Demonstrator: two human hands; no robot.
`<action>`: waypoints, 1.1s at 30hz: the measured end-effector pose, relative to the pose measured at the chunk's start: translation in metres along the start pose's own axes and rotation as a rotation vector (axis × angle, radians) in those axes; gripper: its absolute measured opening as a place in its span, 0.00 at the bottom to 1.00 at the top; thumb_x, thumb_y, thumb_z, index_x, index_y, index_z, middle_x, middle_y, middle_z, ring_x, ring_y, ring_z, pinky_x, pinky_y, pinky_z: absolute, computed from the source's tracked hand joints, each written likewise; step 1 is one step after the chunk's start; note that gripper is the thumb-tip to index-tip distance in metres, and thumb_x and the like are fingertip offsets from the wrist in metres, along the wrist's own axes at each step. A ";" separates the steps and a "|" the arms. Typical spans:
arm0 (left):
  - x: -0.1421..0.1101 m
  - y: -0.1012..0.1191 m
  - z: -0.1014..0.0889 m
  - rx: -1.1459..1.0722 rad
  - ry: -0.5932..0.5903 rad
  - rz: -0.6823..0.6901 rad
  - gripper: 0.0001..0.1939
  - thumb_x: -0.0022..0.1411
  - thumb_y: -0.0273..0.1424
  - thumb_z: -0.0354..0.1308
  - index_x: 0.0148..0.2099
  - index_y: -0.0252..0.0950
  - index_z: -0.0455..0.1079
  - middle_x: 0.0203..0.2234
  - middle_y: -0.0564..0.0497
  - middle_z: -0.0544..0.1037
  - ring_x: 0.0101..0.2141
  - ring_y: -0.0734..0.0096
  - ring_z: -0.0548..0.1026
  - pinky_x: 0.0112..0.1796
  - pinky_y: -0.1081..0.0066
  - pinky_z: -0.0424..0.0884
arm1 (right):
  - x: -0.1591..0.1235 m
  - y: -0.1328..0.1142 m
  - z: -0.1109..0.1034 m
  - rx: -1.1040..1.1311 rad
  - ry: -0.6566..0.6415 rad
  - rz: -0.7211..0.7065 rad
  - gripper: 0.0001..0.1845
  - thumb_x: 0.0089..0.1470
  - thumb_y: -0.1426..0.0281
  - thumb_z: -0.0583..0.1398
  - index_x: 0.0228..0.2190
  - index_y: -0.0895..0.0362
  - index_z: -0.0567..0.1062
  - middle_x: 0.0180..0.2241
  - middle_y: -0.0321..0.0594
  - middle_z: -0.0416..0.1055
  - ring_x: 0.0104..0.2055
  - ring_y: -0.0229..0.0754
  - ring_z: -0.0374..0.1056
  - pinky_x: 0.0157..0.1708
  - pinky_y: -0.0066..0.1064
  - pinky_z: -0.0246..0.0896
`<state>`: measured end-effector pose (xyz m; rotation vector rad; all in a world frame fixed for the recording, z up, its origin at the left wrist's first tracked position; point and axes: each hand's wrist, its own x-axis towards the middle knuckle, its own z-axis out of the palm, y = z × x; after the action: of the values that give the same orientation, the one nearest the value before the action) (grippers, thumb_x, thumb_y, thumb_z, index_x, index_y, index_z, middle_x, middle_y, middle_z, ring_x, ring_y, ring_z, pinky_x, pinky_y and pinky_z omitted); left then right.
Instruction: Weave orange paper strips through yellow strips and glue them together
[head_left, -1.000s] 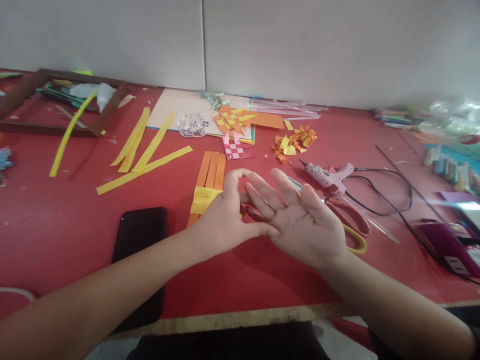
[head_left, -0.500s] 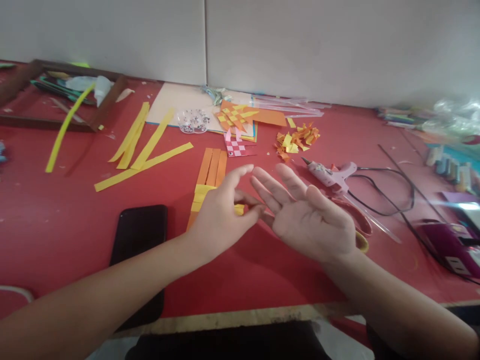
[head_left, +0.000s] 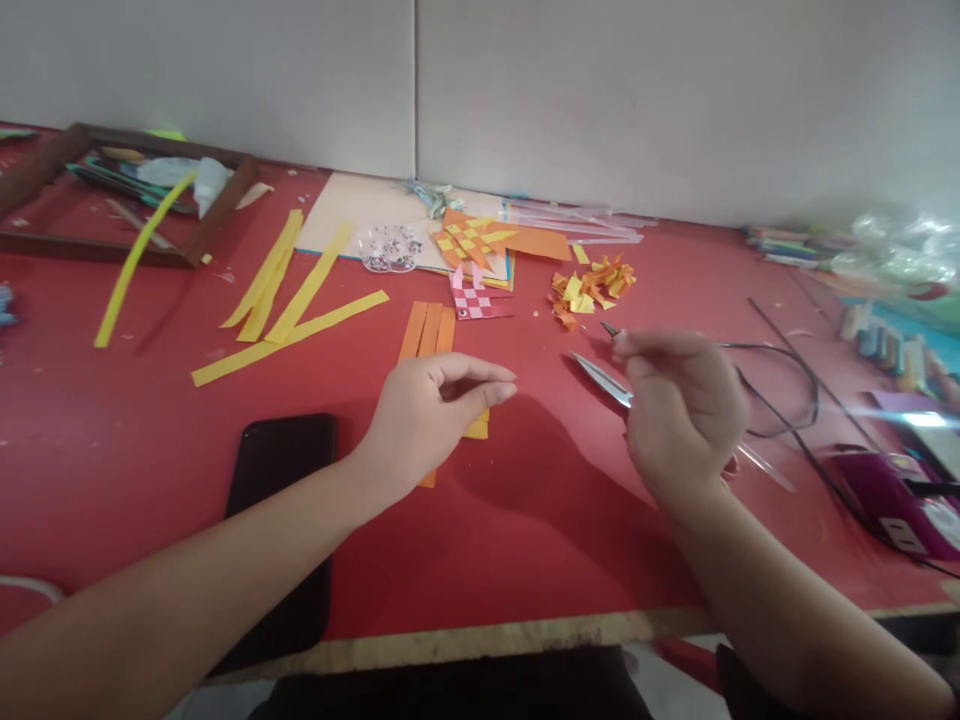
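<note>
a person's left hand [head_left: 424,415], fingertips pinched, hovers over orange and yellow paper strips [head_left: 426,325] midway along the red surface [head_left: 525,560], back from its front edge; the right hand [head_left: 681,415], curled and pinched, is above scissors [head_left: 600,379]. whether either grasps something tiny cannot be told. a black phone [head_left: 279,465] lies at the front edge, left.

2 hands [head_left: 420,420] [head_left: 679,420], apparently 3 orange strips [head_left: 429,328]
</note>
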<state>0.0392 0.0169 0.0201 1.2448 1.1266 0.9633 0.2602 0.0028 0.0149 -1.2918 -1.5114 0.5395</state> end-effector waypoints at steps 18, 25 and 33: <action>-0.001 -0.002 0.000 -0.093 -0.172 -0.098 0.13 0.59 0.38 0.66 0.34 0.34 0.72 0.29 0.52 0.81 0.24 0.75 0.79 0.30 0.75 0.75 | -0.001 0.005 0.012 -0.363 -0.222 -0.397 0.08 0.59 0.74 0.61 0.39 0.54 0.80 0.33 0.40 0.78 0.35 0.41 0.73 0.39 0.35 0.69; -0.002 -0.010 0.004 0.001 -0.240 -0.017 0.06 0.58 0.33 0.66 0.34 0.35 0.77 0.29 0.51 0.82 0.33 0.70 0.80 0.38 0.72 0.75 | -0.007 -0.011 0.016 -0.174 -0.271 -0.589 0.12 0.55 0.78 0.64 0.40 0.53 0.79 0.30 0.39 0.78 0.33 0.41 0.72 0.36 0.37 0.70; -0.002 -0.017 0.006 -0.194 -0.261 -0.075 0.15 0.64 0.30 0.61 0.52 0.38 0.67 0.33 0.53 0.81 0.35 0.73 0.80 0.43 0.70 0.77 | -0.017 -0.011 0.022 -0.276 -0.232 -0.520 0.12 0.55 0.76 0.65 0.42 0.55 0.79 0.31 0.38 0.76 0.30 0.36 0.72 0.30 0.28 0.71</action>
<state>0.0439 0.0115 0.0032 1.1253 0.8485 0.8071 0.2342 -0.0099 0.0088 -0.9970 -2.0833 0.1463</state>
